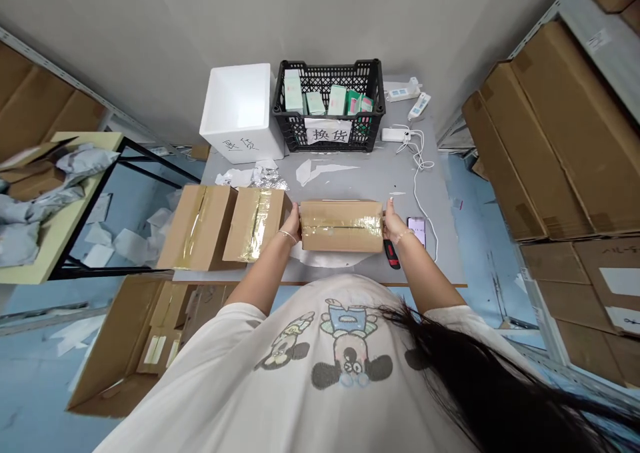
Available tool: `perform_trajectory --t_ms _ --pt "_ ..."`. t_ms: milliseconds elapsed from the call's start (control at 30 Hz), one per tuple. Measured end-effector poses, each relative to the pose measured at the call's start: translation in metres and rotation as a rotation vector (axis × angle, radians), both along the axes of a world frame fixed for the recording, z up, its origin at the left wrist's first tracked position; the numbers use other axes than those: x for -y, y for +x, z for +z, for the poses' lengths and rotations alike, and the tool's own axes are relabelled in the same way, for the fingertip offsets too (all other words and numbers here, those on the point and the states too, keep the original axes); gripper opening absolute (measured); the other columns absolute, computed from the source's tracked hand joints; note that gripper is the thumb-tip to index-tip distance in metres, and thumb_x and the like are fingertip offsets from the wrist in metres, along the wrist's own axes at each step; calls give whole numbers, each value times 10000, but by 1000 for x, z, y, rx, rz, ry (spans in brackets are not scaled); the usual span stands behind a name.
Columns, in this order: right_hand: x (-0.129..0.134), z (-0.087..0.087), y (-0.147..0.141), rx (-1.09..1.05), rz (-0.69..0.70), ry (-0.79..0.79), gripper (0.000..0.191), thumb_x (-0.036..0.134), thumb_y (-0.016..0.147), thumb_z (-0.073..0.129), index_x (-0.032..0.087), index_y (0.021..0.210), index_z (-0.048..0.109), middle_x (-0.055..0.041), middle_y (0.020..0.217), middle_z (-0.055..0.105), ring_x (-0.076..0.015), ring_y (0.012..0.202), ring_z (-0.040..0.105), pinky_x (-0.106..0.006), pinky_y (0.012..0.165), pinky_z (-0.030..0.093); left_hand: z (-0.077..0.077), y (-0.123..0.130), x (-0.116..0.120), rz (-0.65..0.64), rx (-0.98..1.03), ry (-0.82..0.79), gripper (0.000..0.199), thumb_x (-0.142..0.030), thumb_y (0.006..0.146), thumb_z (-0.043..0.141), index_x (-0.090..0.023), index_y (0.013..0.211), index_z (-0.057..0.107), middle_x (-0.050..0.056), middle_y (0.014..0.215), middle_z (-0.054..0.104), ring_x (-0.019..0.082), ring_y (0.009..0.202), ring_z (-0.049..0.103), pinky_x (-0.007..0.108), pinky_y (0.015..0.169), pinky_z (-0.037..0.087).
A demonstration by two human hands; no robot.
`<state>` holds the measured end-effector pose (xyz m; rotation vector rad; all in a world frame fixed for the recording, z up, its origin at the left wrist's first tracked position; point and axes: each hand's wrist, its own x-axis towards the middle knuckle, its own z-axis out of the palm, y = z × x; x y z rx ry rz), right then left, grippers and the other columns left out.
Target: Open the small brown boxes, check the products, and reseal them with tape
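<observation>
Carton [341, 226] of brown cardboard, its top banded with clear tape, sits on the grey worktable [350, 179] near the table's front edge. We take it as our landmark. The left hand [291, 223] and right hand [395, 221] press in on its two short ends, palms flat and fingers spread upward, with no pinch on either side. A thin bangle [287, 237] circles the left wrist, and a bracelet [404, 237] circles the right.

Just left of the carton lie two more taped cartons [227, 226], side by side. A white sheet [320, 258] pokes out beneath the landmark's near side. Just right of it, beside the right hand, we log a red-and-black utility knife [392, 253] and a smartphone [417, 231], with a white cable [417, 199] running past them.

Beyond the carton, we record a black plastic crate [329, 106] holding small green-and-white boxes [315, 103], with a paper sign [327, 131] in Chinese characters tied to its front. A white foam box [240, 113] stands to the crate's left, crumpled foil wrap [267, 178] in front of it. Flattened cardboard [550, 139] fills the shelves far right of the carton.
</observation>
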<state>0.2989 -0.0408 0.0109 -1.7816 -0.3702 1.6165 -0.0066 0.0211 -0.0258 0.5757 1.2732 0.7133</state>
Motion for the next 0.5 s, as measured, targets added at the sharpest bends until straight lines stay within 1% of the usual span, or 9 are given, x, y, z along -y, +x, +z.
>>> perform_trajectory --t_ms 33,67,100,167,233,300,400,500 --pt "9 1 -1 -5 -25 31 766 848 836 191 216 912 618 -59 676 659 -185 611 647 -290 562 516 1 -3 5 -20 43 -29 763 -887 718 415 -214 986 653 87 847 715 278 910 697 369 742 547" --pt "17 1 -2 -2 -44 71 715 837 840 254 221 916 609 -51 702 665 -182 638 652 -282 573 511 1 -5 9 -36 79 -62 756 -882 709 441 -208 978 653 79 838 711 271 904 696 357 741 544" --pt "24 0 -4 12 -59 114 640 812 837 351 227 922 597 -40 735 672 -179 670 655 -272 585 504 0 -7 13 -43 103 -73 714 -847 703 510 -200 972 650 70 829 706 262 888 695 343 733 538" --pt "35 -4 -9 61 -85 182 494 714 796 557 237 923 563 -17 800 680 -174 731 652 -255 601 484 -4 -10 18 -17 101 -43 574 -687 670 697 -189 950 635 43 802 689 233 828 689 306 700 521" --pt "43 -11 -12 104 -99 204 418 609 757 656 238 903 529 0 826 675 -174 754 639 -251 603 462 -11 -11 21 28 70 -9 462 -502 622 797 -186 904 611 13 765 661 199 758 671 278 661 499" --pt "48 -22 -13 114 -88 185 366 546 755 655 234 880 510 7 805 657 -174 741 623 -255 601 446 -19 -10 24 47 31 -13 383 -400 605 792 -187 847 584 -4 730 632 183 714 651 274 642 487" --pt "57 -38 -12 107 -59 129 292 439 744 647 228 901 519 9 787 646 -174 731 617 -257 607 445 -30 -8 31 29 -35 -46 307 -317 595 735 -195 812 556 -10 704 612 189 713 643 287 650 488" --pt "63 -50 -12 92 -10 88 333 350 703 660 220 991 555 -11 857 683 -188 770 640 -263 621 461 -37 -8 37 -8 -67 -69 316 -305 589 713 -201 852 571 5 738 641 209 737 651 313 673 498"
